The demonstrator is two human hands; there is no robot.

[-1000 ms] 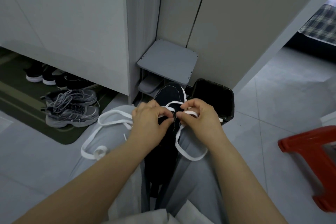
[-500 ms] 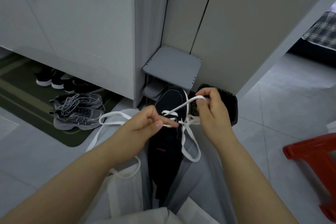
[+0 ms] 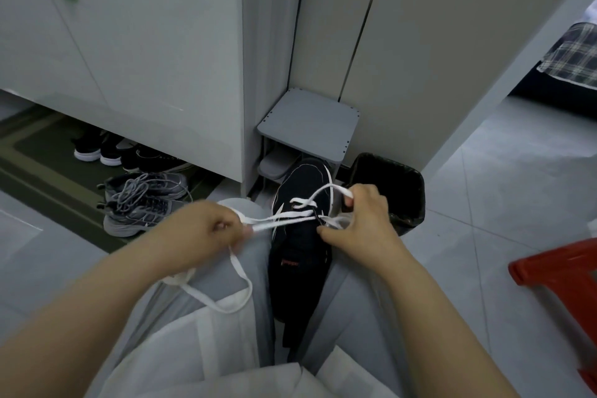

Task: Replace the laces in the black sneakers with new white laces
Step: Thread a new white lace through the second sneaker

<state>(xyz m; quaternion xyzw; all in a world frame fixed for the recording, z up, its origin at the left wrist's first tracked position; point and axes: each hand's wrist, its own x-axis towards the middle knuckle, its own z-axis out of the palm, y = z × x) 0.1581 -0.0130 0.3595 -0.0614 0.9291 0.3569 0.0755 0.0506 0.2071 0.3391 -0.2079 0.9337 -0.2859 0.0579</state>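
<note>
A black sneaker [image 3: 298, 255] lies between my knees, toe pointing away from me. A white lace [image 3: 284, 220] crosses its lower eyelets. My left hand [image 3: 206, 229] pinches one strand of the lace and holds it taut out to the left; the slack hangs in a loop over my left thigh. My right hand [image 3: 365, 220] grips the other end of the lace at the sneaker's right side, with a loop arching over the toe.
A black bin [image 3: 392, 191] stands just right of the sneaker. A small grey shoe rack [image 3: 308, 121] is behind it against the cabinets. Grey sneakers [image 3: 142, 200] and dark shoes sit on a green mat at left. A red stool [image 3: 562, 268] is at right.
My left hand has drawn its strand out to the left, tightening the lace across the sneaker. My right hand rose to the sneaker's right side with its strand.
</note>
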